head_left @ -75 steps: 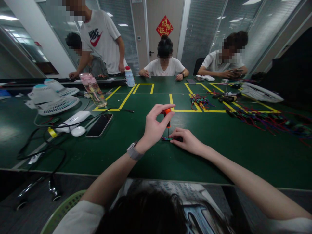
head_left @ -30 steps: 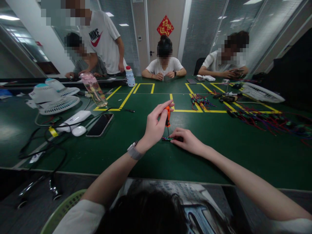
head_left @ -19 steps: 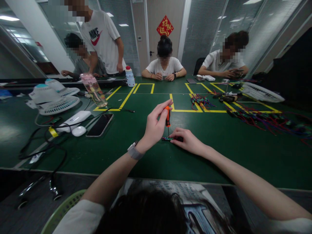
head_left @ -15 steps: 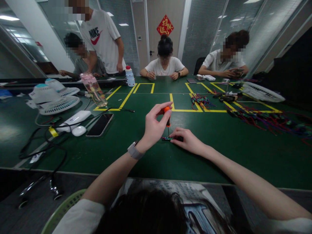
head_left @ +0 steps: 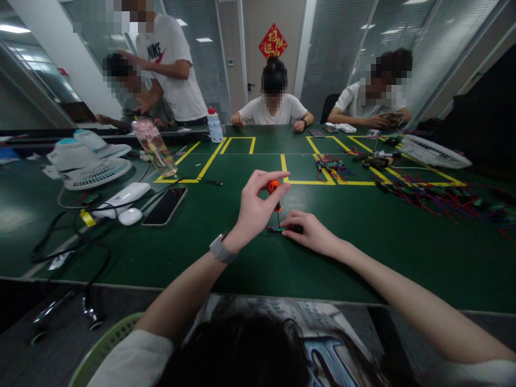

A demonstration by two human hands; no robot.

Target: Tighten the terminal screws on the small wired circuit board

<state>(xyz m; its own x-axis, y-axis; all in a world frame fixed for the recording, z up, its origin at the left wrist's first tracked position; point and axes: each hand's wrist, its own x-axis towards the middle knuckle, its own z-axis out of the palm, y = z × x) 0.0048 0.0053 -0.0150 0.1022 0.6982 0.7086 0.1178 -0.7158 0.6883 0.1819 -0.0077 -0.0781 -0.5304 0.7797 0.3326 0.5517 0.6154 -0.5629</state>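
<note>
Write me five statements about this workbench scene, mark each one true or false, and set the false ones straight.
1. The left hand is at the handle of the orange-and-black screwdriver. True.
2. The screwdriver is lying flat. False: it stands close to upright, its shaft pointing down at the circuit board.
3. The fingers of the right hand are at the circuit board. True.
4. The phone lies to the right of both hands. False: it lies to their left.
5. A watch is worn on the left wrist. True.
</note>
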